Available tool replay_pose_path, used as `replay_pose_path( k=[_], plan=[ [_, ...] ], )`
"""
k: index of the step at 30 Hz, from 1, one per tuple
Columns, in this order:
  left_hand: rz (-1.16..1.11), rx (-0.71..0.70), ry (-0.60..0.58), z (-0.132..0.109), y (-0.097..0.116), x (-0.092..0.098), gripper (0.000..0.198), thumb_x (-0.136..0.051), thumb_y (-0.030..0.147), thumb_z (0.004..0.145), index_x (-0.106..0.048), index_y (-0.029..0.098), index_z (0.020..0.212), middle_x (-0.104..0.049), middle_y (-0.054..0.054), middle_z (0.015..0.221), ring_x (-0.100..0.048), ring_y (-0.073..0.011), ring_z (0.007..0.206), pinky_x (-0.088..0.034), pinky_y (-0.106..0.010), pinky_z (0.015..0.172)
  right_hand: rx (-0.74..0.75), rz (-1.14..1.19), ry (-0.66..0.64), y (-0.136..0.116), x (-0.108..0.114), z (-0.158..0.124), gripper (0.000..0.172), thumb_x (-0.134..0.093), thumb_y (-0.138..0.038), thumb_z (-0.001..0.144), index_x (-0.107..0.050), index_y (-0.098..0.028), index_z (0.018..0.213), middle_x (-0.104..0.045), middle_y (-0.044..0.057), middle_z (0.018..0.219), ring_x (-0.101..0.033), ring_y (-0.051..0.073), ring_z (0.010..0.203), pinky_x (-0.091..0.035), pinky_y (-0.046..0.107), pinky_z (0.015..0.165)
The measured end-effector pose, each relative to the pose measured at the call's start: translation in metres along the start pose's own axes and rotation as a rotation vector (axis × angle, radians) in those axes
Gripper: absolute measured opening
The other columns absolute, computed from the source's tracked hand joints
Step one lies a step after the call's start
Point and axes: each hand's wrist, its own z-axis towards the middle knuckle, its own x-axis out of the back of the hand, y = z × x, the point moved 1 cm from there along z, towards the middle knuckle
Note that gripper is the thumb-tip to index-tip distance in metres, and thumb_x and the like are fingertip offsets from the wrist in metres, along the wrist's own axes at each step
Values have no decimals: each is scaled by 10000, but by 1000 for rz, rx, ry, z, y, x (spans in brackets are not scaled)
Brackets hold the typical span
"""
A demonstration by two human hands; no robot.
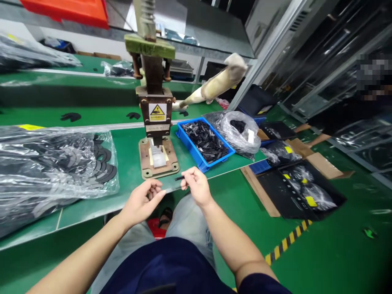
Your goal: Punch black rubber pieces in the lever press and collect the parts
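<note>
My right hand (197,185) pinches a small black strip-like part (179,178) that points left, just over the bench's front edge. To its left, my left hand (146,200) has its thumb held away from the curled fingers, and nothing shows between them. Behind both hands stands a hand press (156,102) with a warning label and a long wrapped lever (216,85). On the press base (169,165), under the ram, sits a pale metal fixture (158,157). A blue tray (200,164) of similar small black pieces lies right of the press.
A large clear bag of curved black parts (102,167) covers the bench at left. Beyond the tray is an open plastic bag (245,141). Cartons with bagged goods (306,192) stand on the floor at right. Loose curved black pieces (71,117) lie behind the press.
</note>
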Motion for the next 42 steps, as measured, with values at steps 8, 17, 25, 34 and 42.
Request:
replay_pose_path(
  k=[8,17,25,34,42],
  plan=[
    [23,-101,-6,-2,8,-3,236,-739,360,978,-663,235,1163,-680,-10,917,-652,-136,734,-561,-267,657,-98,188,-104,15,-31,-21,410,-721,-621,920,-663,-217,960,-671,-51,614,-595,82,517,-494,218,551],
    [147,-368,-6,7,17,7,41,-673,249,1022,-702,232,1045,-744,-59,1023,-697,-168,892,-577,-297,797,-109,171,-150,18,-33,-21,394,-723,-594,925,-668,-209,987,-681,-43,639,-601,90,542,-518,234,567],
    [495,-145,253,79,-32,67,269,-621,424,1026,-787,227,1102,-811,-58,1052,-734,-202,893,-578,-308,852,575,-149,61,-94,26,61,385,-712,-547,964,-656,-254,1209,-700,42,1071,-689,158,982,-621,354,914],
    [842,-212,28,136,-41,71,306,-532,322,1041,-796,269,1187,-782,-76,1241,-737,-261,1147,-586,-341,926,1079,-197,-126,-241,3,112,392,-720,-625,940,-636,-302,1145,-650,8,1062,-708,170,991,-638,451,1034],
    [875,-278,-54,143,-32,68,360,-502,251,1030,-814,271,1209,-769,-88,1256,-725,-270,1162,-591,-368,964,1118,-184,46,-173,0,76,213,-745,-437,931,-688,-275,1058,-695,44,1056,-709,241,1075,-627,541,1038]
  ],
)
